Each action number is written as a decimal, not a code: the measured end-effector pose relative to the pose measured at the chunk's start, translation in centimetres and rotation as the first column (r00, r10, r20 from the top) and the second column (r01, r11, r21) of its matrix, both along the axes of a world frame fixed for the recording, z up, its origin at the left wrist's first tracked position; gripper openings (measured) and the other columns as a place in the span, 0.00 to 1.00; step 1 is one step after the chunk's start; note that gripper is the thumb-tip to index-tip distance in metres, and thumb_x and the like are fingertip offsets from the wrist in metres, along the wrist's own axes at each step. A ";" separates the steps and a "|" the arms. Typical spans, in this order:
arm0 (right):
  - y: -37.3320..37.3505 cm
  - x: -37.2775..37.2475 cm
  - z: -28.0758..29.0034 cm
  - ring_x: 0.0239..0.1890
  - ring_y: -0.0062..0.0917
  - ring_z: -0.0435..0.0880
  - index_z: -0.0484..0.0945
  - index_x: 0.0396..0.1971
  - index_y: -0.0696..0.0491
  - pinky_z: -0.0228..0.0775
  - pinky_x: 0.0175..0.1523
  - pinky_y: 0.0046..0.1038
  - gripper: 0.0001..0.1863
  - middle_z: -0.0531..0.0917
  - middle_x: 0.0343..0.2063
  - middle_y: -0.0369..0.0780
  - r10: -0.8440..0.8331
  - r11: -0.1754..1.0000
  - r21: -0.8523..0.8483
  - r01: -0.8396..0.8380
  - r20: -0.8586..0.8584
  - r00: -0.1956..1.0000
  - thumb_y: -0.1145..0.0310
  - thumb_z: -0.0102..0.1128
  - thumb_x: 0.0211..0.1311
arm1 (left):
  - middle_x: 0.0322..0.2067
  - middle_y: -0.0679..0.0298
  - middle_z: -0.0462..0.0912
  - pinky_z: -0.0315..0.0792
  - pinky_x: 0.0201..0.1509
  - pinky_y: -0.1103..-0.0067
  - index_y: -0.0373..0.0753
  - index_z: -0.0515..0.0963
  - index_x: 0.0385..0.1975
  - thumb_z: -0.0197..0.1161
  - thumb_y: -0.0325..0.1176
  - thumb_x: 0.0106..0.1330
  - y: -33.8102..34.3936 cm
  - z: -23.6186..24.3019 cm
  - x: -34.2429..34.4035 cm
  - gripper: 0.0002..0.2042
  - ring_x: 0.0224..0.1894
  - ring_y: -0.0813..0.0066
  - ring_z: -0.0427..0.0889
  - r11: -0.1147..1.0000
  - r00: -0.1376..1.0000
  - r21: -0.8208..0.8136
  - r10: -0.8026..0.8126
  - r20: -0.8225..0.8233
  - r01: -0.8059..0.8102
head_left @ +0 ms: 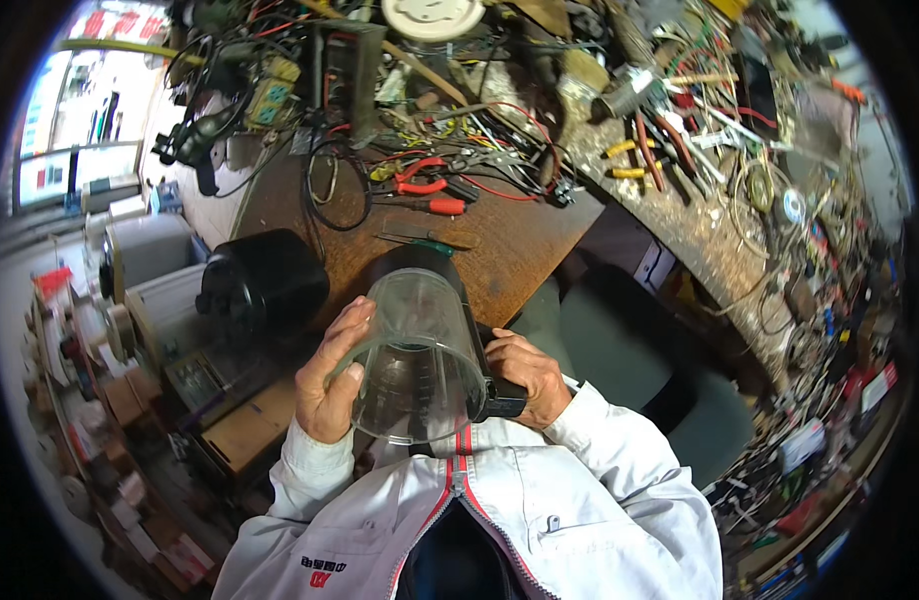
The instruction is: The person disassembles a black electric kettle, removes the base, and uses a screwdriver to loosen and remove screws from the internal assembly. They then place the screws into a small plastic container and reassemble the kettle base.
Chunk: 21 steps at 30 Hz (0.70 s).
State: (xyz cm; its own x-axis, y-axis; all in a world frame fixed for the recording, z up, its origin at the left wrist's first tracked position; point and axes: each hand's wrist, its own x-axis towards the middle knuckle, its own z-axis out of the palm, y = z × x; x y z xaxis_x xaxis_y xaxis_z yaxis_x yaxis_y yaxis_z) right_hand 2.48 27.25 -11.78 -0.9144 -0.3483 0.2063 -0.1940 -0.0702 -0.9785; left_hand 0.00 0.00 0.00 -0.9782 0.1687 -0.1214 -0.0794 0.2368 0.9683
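A clear plastic blender jug (420, 385) with a black handle and dark base end is tilted in front of my chest, its open mouth toward me. My right hand (530, 375) is closed around the black handle at the jug's right side. Against the jug's left wall lies my left hand (328, 368), its thumb by the rim and its fingers along the outside. Just beyond the jug's dark end, a thin tool with a green part (425, 242) rests on the brown tabletop (280, 200).
A black rounded appliance body (265, 282) stands at the left. Farther back are red-handled pliers (420, 180), a red-handled screwdriver (435, 206) and tangled wires. A dark chair (620, 320) stands to the right, beside a bench (690, 240) cluttered with hand tools.
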 end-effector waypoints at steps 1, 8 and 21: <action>-1.0 0.1 0.7 0.47 0.37 0.86 0.78 0.28 0.56 0.71 0.67 0.50 0.14 0.84 0.37 0.43 -0.044 0.999 -0.012 0.044 -0.007 0.999 0.70 0.78 0.50 | 0.68 0.43 0.72 0.52 0.80 0.57 0.29 0.75 0.63 0.51 0.20 0.60 -0.4 1.2 -0.8 0.27 0.75 0.47 0.64 0.999 1.000 -0.035 -0.022 0.017 0.022; 1.1 2.7 -2.1 0.46 0.36 0.85 0.74 0.27 0.55 0.72 0.66 0.48 0.14 0.83 0.36 0.41 -0.170 0.983 -0.078 0.168 -0.016 0.985 0.73 0.76 0.50 | 0.68 0.40 0.71 0.52 0.80 0.57 0.25 0.74 0.62 0.50 0.20 0.60 2.8 0.4 -0.5 0.26 0.75 0.47 0.64 0.987 0.996 -0.137 -0.076 0.037 0.081; 1.2 4.5 -4.0 0.46 0.41 0.85 0.74 0.28 0.56 0.77 0.58 0.43 0.15 0.82 0.35 0.43 -0.318 0.928 -0.205 0.310 -0.006 0.948 0.76 0.76 0.47 | 0.71 0.41 0.65 0.55 0.79 0.60 0.25 0.68 0.68 0.53 0.25 0.67 5.6 1.3 -0.9 0.27 0.75 0.50 0.63 0.957 0.978 -0.204 -0.196 0.071 0.207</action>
State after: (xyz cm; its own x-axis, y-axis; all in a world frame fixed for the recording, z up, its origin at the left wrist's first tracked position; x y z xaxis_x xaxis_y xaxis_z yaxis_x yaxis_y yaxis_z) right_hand 6.99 28.44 -15.80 -0.9603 0.0076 0.2789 -0.2751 -0.1922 -0.9420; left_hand -0.90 5.56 1.30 -0.9184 0.3276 -0.2220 -0.0552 0.4495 0.8916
